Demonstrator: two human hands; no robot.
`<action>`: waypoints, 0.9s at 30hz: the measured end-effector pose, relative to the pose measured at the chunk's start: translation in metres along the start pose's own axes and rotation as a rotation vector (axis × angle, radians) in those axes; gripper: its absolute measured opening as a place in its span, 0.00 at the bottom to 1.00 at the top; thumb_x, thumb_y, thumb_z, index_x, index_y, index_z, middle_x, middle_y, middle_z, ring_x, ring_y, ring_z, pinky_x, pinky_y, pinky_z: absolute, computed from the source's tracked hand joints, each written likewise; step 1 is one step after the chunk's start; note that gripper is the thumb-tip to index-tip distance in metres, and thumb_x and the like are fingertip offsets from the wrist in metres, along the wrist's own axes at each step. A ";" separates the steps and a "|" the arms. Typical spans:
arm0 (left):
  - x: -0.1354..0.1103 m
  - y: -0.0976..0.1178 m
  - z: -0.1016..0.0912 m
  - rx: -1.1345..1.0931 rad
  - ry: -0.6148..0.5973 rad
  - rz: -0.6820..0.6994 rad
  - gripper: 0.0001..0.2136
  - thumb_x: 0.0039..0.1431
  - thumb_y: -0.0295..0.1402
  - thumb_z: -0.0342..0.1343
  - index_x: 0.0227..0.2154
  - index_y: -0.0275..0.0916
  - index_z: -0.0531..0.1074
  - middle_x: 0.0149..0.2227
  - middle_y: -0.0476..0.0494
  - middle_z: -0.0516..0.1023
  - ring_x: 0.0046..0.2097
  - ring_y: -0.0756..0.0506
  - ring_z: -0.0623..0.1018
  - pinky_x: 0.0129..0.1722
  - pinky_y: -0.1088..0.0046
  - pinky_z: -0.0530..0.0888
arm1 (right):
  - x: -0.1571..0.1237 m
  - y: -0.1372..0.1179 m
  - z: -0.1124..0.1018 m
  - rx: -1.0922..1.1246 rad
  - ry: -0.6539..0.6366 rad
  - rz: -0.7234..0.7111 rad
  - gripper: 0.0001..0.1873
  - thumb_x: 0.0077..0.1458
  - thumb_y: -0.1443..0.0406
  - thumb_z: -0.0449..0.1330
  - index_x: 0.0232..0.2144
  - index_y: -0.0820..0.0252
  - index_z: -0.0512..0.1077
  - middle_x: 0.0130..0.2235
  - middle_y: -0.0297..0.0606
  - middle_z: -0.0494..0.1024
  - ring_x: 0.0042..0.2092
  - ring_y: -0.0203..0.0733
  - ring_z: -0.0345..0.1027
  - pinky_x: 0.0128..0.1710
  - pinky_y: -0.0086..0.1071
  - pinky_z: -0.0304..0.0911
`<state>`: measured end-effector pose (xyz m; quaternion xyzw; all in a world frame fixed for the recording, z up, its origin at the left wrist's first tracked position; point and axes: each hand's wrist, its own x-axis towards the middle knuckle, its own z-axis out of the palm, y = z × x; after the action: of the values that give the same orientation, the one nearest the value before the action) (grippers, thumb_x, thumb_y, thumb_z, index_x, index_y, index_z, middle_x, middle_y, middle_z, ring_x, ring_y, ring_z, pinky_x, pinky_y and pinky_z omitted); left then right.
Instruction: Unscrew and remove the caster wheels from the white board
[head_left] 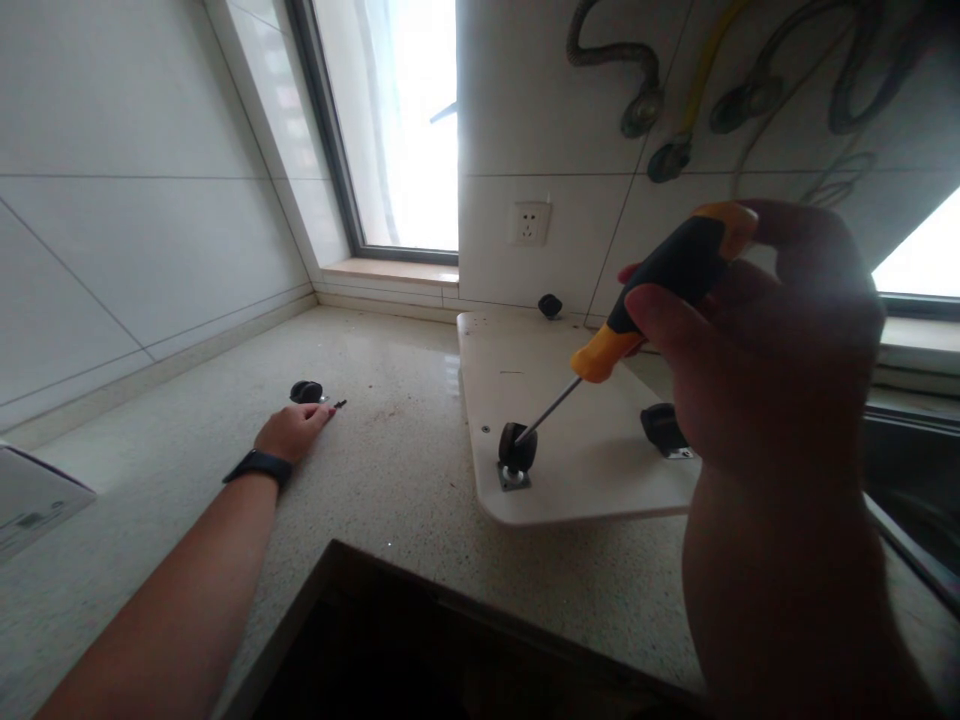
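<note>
My right hand [765, 340] is wrapped round the yellow and black handle of a screwdriver [679, 262]. Its shaft slants down to the left, the tip in front of or against a black caster wheel [517, 447]; I cannot tell if they touch. That caster stands on its metal plate at the near left corner of a white board [577, 480]. On the counter at left, my left hand [294, 432] pinches a small dark screw [340, 404] at its fingertips. A loose caster [306, 391] lies just beyond those fingers.
Another caster [664, 428] sits on the board's right side, and one more [550, 305] at its far edge. A dark cutout [420, 630] opens in the counter in front. A white box [37, 500] stands at far left. Hoses and valves [641, 110] hang on the wall.
</note>
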<state>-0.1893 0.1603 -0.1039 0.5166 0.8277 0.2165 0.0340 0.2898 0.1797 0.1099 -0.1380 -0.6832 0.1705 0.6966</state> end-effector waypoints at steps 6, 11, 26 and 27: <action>-0.004 0.007 0.000 -0.020 0.049 -0.001 0.24 0.67 0.46 0.45 0.47 0.40 0.84 0.43 0.36 0.86 0.44 0.37 0.82 0.39 0.66 0.71 | 0.000 0.002 -0.003 -0.003 -0.011 0.005 0.22 0.50 0.66 0.74 0.45 0.43 0.74 0.35 0.27 0.78 0.33 0.37 0.77 0.31 0.34 0.74; -0.016 0.032 0.005 -0.053 0.123 0.021 0.25 0.67 0.47 0.44 0.45 0.38 0.84 0.34 0.38 0.84 0.36 0.37 0.81 0.34 0.67 0.68 | 0.002 0.004 -0.002 -0.007 -0.017 -0.021 0.21 0.50 0.64 0.74 0.45 0.43 0.74 0.36 0.27 0.78 0.35 0.39 0.78 0.33 0.35 0.75; -0.122 0.154 0.033 -0.265 -0.228 0.437 0.20 0.73 0.45 0.43 0.50 0.43 0.77 0.49 0.39 0.84 0.49 0.37 0.83 0.48 0.59 0.76 | -0.022 0.009 0.004 0.061 -0.235 0.215 0.26 0.54 0.67 0.69 0.53 0.47 0.68 0.43 0.32 0.75 0.40 0.39 0.76 0.33 0.33 0.75; -0.120 0.155 0.034 -0.254 -0.238 0.438 0.19 0.73 0.45 0.43 0.50 0.44 0.77 0.49 0.39 0.84 0.49 0.37 0.83 0.47 0.58 0.76 | -0.023 0.011 0.004 0.061 -0.245 0.218 0.26 0.54 0.66 0.69 0.53 0.48 0.68 0.43 0.32 0.75 0.39 0.38 0.76 0.33 0.32 0.75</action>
<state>0.0059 0.1248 -0.0943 0.6968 0.6525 0.2584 0.1480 0.2846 0.1795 0.0847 -0.1681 -0.7384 0.2813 0.5894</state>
